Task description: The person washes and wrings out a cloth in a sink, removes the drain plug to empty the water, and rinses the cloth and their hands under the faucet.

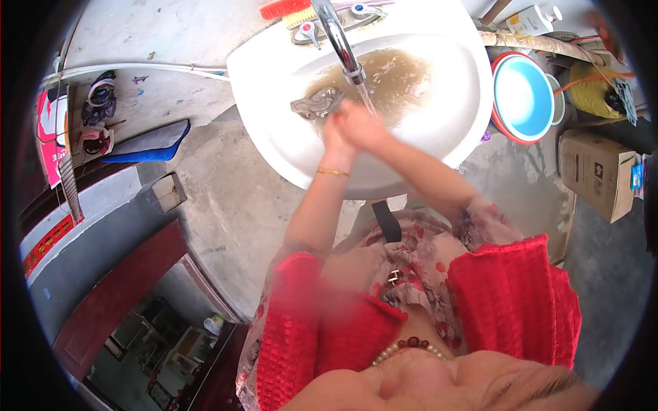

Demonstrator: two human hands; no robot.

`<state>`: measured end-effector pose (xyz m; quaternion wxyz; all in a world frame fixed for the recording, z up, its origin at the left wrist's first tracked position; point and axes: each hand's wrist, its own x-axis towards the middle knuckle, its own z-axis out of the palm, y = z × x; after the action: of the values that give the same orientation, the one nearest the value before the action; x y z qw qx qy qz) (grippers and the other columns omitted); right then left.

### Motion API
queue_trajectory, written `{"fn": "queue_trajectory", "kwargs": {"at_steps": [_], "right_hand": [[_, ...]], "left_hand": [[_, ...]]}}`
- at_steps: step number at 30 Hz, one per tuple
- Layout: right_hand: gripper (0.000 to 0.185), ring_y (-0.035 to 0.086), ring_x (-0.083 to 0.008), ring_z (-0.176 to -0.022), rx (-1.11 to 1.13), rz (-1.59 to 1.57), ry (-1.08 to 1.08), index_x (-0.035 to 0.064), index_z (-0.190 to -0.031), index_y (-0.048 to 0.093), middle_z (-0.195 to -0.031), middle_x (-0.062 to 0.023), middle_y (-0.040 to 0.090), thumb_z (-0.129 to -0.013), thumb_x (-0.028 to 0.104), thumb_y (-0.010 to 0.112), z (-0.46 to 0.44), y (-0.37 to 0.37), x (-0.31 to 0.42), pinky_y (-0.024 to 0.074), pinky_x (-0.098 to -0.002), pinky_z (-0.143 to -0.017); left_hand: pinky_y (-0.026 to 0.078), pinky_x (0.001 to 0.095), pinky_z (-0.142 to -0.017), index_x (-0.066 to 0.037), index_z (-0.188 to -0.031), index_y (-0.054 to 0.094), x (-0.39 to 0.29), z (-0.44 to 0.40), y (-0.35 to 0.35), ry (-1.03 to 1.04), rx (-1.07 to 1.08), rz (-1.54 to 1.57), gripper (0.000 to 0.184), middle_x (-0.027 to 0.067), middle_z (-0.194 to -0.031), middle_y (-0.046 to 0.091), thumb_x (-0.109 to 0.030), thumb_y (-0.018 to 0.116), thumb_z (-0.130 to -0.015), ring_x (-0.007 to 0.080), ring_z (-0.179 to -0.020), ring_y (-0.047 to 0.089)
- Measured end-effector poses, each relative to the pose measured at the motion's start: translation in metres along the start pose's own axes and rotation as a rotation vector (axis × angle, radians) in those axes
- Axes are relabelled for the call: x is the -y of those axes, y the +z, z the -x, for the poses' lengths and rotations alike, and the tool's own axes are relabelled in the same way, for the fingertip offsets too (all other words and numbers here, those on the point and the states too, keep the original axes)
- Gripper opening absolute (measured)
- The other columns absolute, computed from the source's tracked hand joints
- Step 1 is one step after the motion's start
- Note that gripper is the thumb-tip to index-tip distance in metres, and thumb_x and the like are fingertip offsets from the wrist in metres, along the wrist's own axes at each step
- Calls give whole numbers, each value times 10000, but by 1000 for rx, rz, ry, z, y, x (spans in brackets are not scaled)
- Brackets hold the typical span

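Over the white sink (459, 116), my two hands are pressed together just below the running tap (353, 72). My left hand (337, 135) is closed and meets the end of a wet grey cloth (314, 105), which trails left over the murky water. My right hand (363, 125) is closed too, lying against the left one beside the falling stream of water. The cloth's end disappears between the fingers, so how each hand grips it is partly hidden. Brownish water (397, 68) with some foam covers the basin's bottom.
A red brush (284, 8) and a yellow-bristled brush (299, 18) lie on the sink's back edge near the tap handles (310, 31). To the right stand nested basins (524, 96), a cardboard box (596, 171) and a white bottle (529, 24). A pipe (144, 68) runs along the left.
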<state>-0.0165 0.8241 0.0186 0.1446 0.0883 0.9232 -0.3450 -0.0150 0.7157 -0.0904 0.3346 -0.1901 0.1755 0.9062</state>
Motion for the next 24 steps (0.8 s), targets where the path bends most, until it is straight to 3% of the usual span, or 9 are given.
{"fn": "queue_trajectory", "kwargs": {"at_steps": [2,6,9,12,13,16,19,22,24], "right_hand": [[318,605,-369,-990,14,-61,176,85,-1027,573,-995,-208,647,-898,338,432,-22,-15,-30,465,-448,-876],[281,603,-411,-931,-208,-104,222,59,-1058,549,-963,-270,618,-912,269,433,-48,-12,-101,472,-456,-862],[291,553,-425,-1014,-323,89,314,55,-1146,505,-1108,-260,535,-895,198,473,-36,-11,-101,467,-475,-879],[326,501,-397,-1108,32,392,-134,90,-1186,503,-1210,-239,473,-873,181,494,-20,32,-104,467,-458,-896],[357,488,-383,-1122,254,323,-76,110,-1198,507,-1228,-216,464,-846,167,517,-7,7,-76,452,-450,-926],[367,483,-359,-1143,-109,440,78,128,-1191,522,-1230,-206,458,-827,172,539,-16,8,-92,445,-448,-938],[336,522,-352,-1088,-30,-170,233,127,-1155,550,-1205,-190,490,-825,189,541,-22,16,-81,440,-421,-938],[323,561,-365,-1009,-142,-282,-208,124,-1140,567,-1130,-176,547,-828,203,540,-8,27,-52,446,-416,-925],[277,580,-365,-955,-71,-353,-176,112,-1097,573,-1021,-160,590,-844,215,523,20,9,-14,445,-433,-914]], "left_hand": [[461,419,-933,-53,-1048,585,8,4,60,64,-400,-70,289,96,-1031,647,-259,419,-932,278,-1000,605],[386,392,-1033,-13,-1254,454,-25,-5,47,321,-451,-314,382,99,-1267,547,-219,443,-932,253,-1205,500],[286,557,-1053,-90,-1338,352,-27,-2,55,148,-651,-396,461,111,-1419,378,-217,492,-918,308,-1277,412],[230,655,-1010,-176,-1311,333,-11,-4,46,175,-624,-418,459,89,-1420,341,-226,522,-896,316,-1281,366],[212,685,-991,-205,-1288,339,-8,-3,40,213,-581,-414,447,76,-1404,346,-228,535,-886,313,-1274,355],[224,681,-983,-231,-1269,340,-9,-1,44,192,-693,-452,423,88,-1394,345,-261,527,-891,318,-1257,370],[334,592,-971,-179,-1201,413,5,4,67,69,-747,-365,349,95,-1309,444,-305,519,-893,290,-1184,453],[410,464,-972,-86,-1188,500,4,-13,34,10,-413,-174,366,127,-1213,546,-329,474,-915,301,-1123,528],[459,369,-909,-64,-1106,571,-12,-6,42,-138,-196,-88,374,112,-1040,615,-358,428,-925,262,-1005,585]]}}
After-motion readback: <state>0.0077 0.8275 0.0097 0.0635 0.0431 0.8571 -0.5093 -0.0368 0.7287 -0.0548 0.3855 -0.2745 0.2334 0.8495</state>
